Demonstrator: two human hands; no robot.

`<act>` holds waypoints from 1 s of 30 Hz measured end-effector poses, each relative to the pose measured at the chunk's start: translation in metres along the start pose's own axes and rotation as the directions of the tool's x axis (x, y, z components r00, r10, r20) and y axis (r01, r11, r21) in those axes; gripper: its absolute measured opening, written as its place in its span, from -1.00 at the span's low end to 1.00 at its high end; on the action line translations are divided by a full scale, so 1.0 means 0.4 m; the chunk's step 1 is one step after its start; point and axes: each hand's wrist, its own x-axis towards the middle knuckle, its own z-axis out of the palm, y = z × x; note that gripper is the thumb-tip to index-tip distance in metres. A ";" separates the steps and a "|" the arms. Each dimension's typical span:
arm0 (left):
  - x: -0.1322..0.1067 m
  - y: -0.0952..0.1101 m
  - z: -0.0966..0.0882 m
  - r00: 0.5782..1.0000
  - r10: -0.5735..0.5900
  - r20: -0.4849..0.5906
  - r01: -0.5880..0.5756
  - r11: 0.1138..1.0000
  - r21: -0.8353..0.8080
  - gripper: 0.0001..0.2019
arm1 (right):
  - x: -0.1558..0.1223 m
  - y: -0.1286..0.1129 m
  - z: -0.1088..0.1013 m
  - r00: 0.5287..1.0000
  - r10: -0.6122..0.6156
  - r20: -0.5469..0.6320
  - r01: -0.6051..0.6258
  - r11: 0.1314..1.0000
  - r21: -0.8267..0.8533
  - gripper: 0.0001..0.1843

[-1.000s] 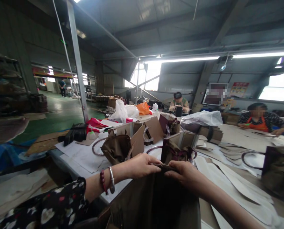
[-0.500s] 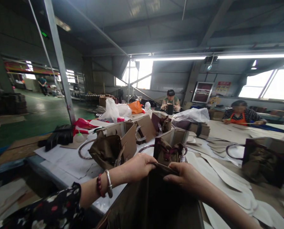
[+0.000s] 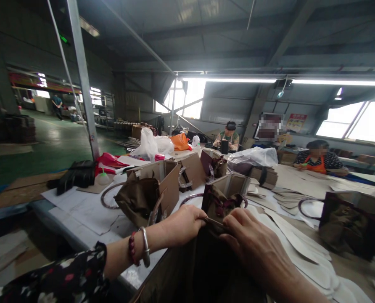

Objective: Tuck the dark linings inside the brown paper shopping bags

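Note:
A dark brown bag (image 3: 203,273) stands close in front of me, its inside in deep shadow. My left hand (image 3: 186,223) pinches the far rim of it between thumb and fingers. Just to the right, my right hand (image 3: 249,237) grips the same rim, thumb below and bent fingers on top. Beyond my hands sits a handbag with maroon trim (image 3: 223,195). Left of that, an olive handbag (image 3: 140,195) lies tilted with its handles out to the sides.
White curved sheets (image 3: 296,240) lie spread on the right of the table, near another dark handbag (image 3: 351,227). Plastic bags (image 3: 152,143) and a small bottle (image 3: 103,177) are at the left. Two people sit across the table; a metal post (image 3: 82,80) rises at left.
My right hand has shifted its hold on the rim, with its fingers now bent higher over the edge. My left hand keeps its pinch. The view has moved slightly.

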 end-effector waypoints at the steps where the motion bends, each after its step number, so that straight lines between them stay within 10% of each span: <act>1: 0.000 0.000 0.001 1.000 -0.004 -0.006 0.004 1.000 0.000 -0.76 | -0.001 0.001 0.001 1.000 -0.026 -0.018 0.026 0.999 -0.033 -0.86; 21: 0.001 0.002 0.017 0.999 0.014 -0.031 -0.014 1.000 0.008 -0.76 | -0.013 0.022 0.026 0.957 -0.255 -0.138 0.254 0.967 -0.023 -0.79; 30: 0.000 0.008 0.016 0.999 0.016 -0.031 -0.016 1.000 0.000 -0.77 | -0.015 0.029 0.026 0.999 -0.032 0.002 0.031 0.991 0.127 -0.85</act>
